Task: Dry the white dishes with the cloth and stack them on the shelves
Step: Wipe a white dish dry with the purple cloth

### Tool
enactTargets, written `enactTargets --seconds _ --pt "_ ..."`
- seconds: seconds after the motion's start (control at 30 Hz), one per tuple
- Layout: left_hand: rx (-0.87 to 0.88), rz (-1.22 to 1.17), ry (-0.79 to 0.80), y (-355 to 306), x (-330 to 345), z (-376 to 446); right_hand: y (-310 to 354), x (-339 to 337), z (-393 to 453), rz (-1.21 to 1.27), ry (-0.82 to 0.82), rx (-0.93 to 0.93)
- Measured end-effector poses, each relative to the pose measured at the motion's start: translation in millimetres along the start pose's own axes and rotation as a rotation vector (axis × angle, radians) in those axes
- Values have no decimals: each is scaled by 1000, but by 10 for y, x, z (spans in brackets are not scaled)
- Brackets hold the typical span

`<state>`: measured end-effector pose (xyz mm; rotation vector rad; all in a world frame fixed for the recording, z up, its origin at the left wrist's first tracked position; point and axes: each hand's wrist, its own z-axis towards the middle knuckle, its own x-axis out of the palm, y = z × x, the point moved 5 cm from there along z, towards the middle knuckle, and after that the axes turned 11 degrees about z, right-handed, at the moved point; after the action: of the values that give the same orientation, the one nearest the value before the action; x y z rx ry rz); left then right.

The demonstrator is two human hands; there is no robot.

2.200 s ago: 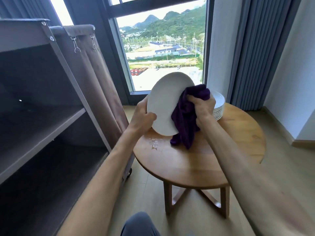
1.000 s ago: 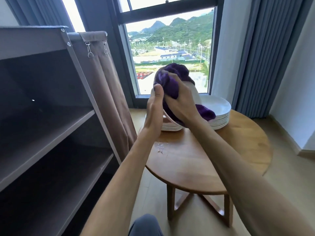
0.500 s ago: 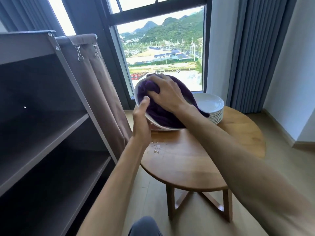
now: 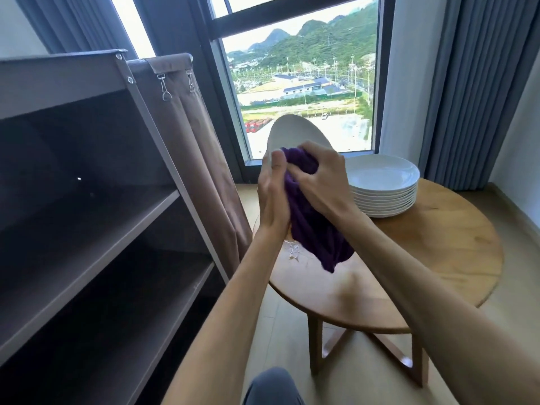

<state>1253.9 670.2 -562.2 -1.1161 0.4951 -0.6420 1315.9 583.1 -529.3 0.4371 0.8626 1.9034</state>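
Your left hand (image 4: 273, 197) grips plate (image 4: 295, 133) edge, tilted upright above table (image 4: 438, 258) so your right hand (image 4: 318, 179), fingers bunching cloth (image 4: 315, 229), reaches its face. Stack (image 4: 382, 188) waits beside; shelves (image 4: 102, 223) bare.

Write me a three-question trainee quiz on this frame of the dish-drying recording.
1. True or false: the white plate being dried lies flat on the round table.
2. Which of the hands grips the purple cloth? A) left hand B) right hand
3. Fill in: the stack of plates stands on the ____.

Key: 1. False, it is held up, tilted. 2. B. 3. Table; the shelves show no dishes.
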Motion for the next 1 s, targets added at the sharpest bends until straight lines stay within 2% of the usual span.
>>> enactTargets --seconds 0.07,0.17,0.27,0.4,0.47,0.57,0.63,0.7,0.77,0.8,0.9,1.0 --pt "-33 -83 36 44 -6 2 92 46 58 16 40 -53" --pt "-27 -57 21 63 -37 13 69 80 182 7 43 -108" --pt "-64 -78 68 153 7 -73 -62 43 440 -126 -2 -75" --pt "-30 -49 -20 159 -135 -128 -359 -192 622 -388 -62 -10" --pt "-34 -37 -58 142 -218 -66 -490 -298 598 -372 -117 36" --pt "-93 -64 -75 182 -260 -36 -665 -440 581 -47 -195 240" --pt "-143 -134 -118 237 -283 -76 -795 -460 524 371 -65 499" --pt "-155 -232 -152 270 -302 -104 -872 -466 389 680 150 627" --pt "-179 -369 -183 283 -283 -109 -934 -481 226 713 262 663" --pt "-203 -432 -206 294 -257 -102 -985 -465 141 695 259 690" --pt "-291 -564 -188 341 -121 -104 -1104 -350 -100 838 38 744" --pt "-441 -476 -99 424 -37 -154 -1180 -249 -292 943 -195 701"
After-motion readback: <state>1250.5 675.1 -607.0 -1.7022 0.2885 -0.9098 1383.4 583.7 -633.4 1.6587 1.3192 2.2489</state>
